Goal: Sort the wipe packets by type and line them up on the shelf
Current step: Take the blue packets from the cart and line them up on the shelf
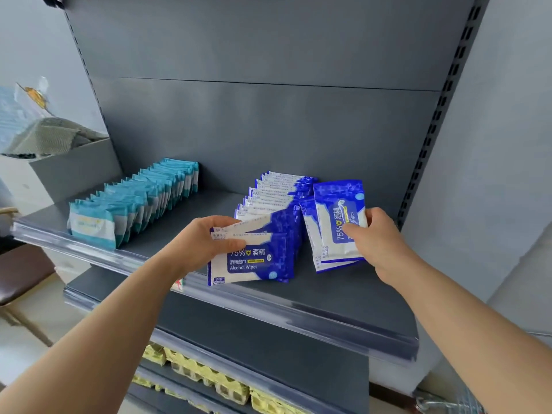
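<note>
On the grey shelf [343, 297] a row of light-blue wipe packets [131, 204] stands upright at the left, running front to back. A row of dark-blue alcohol wipe packets [277, 201] leans in the middle. My left hand [206, 243] pinches the top edge of the front packets of that row [254, 261]. Just right of the row, my right hand [376, 237] holds a small stack of dark-blue alcohol wipe packets [337, 222] upright, their lower ends resting on the shelf.
A grey box [68, 168] with bagged items stands beyond the shelf's left end. Lower shelves carry yellow egg cartons [209, 377]. A chair [21, 273] is at the far left. The slotted upright [430, 130] bounds the right side.
</note>
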A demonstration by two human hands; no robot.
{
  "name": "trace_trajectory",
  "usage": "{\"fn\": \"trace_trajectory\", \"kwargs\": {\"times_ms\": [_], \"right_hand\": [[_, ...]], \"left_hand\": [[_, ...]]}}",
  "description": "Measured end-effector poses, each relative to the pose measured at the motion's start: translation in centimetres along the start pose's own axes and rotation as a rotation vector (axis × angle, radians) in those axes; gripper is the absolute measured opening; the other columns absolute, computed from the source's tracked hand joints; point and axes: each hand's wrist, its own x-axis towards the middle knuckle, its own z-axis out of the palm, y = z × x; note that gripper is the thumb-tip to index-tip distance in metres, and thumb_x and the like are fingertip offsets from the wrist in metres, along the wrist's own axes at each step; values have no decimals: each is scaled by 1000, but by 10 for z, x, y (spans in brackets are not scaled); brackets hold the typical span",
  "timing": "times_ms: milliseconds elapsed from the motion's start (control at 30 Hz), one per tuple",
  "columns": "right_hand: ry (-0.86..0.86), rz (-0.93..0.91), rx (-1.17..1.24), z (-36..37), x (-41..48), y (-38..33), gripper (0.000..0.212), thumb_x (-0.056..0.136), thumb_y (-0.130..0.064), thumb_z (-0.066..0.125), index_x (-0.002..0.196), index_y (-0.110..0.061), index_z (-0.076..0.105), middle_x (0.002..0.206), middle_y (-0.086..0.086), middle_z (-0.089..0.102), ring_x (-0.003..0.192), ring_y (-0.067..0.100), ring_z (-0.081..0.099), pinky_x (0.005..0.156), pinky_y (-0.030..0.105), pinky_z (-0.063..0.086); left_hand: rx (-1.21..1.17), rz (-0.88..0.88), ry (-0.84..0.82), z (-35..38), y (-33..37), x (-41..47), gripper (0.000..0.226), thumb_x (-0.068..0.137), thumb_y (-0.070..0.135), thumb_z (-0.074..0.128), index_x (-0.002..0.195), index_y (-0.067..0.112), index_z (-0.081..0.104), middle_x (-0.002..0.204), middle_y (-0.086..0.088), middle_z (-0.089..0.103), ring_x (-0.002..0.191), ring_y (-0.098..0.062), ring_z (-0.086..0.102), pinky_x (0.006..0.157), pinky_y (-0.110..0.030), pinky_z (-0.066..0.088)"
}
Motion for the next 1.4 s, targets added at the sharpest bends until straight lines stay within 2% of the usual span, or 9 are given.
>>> {"fn": "trace_trajectory", "kwargs": {"times_ms": [200, 367, 533, 700, 867, 967, 1067, 1233, 1400], "right_hand": [[87, 122, -117, 16, 8, 14, 25, 92, -18, 59, 111, -7, 45, 104, 6, 60, 71, 12, 56, 51, 25, 39], [182, 205, -79, 24, 2, 16, 30, 91, -23, 63, 109, -9, 44, 106, 6, 59, 87, 20, 62, 64, 30, 49], [320, 145, 16, 25, -13, 6, 26, 91, -19, 62, 111, -7, 51, 107, 7, 65, 87, 21, 65, 61, 28, 49], [342, 81, 188, 37, -45, -4, 25, 91, -16, 63, 113, -10, 52, 106, 4, 67, 89, 19, 66, 72, 33, 52], [146, 90, 208, 50, -62, -8, 26, 86, -11, 68, 109, -10, 57, 106, 7, 71, 93, 24, 69, 84, 42, 54], [75, 97, 105, 59, -63, -9, 25, 85, -15, 70, 107, -13, 58, 106, 4, 71, 95, 22, 69, 85, 42, 55], [75, 101, 131, 67, -59, -10, 25, 86, -13, 69, 108, -11, 58, 107, 6, 70, 95, 22, 69, 86, 42, 55], [117, 163, 278, 80, -56, -6, 31, 86, -16, 68, 113, -8, 55, 109, 8, 69, 97, 24, 69, 87, 43, 54], [186, 183, 377, 89, -55, -1, 29, 87, -14, 67, 113, -7, 56, 108, 10, 70, 96, 26, 69, 82, 41, 55]], "left_hand": [[154, 65, -112, -14, -9, 29, 42, 74, 21, 79, 107, 26, 54, 99, 4, 70, 79, -16, 73, 62, -31, 59], [299, 103, -205, -22, -19, 47, 42, 74, 29, 79, 103, 23, 50, 102, 6, 69, 78, -12, 72, 62, -27, 59], [461, 259, -230, -25, -18, 64, 39, 79, 31, 76, 105, 27, 47, 105, 12, 64, 78, -6, 67, 58, -21, 54], [404, 370, -141, -18, -30, 71, 47, 84, 33, 71, 124, 30, 46, 122, 7, 55, 93, -11, 61, 55, -14, 47], [325, 367, 80, -12, -46, 64, 58, 75, 48, 74, 119, 40, 38, 100, 5, 60, 87, -15, 60, 69, -33, 53], [300, 344, 127, -12, -46, 61, 52, 72, 55, 74, 108, 36, 42, 93, 10, 61, 82, -16, 61, 69, -33, 50], [250, 340, 157, -13, -45, 56, 54, 71, 52, 77, 108, 36, 42, 92, 18, 55, 77, -12, 61, 66, -31, 48], [306, 360, 273, -13, -47, 55, 62, 66, 47, 82, 106, 23, 42, 107, 12, 40, 76, -16, 54, 64, -30, 42], [278, 324, 147, -14, -47, 60, 32, 75, 40, 78, 80, 18, 56, 70, 9, 61, 60, -11, 58, 58, -28, 50]]}}
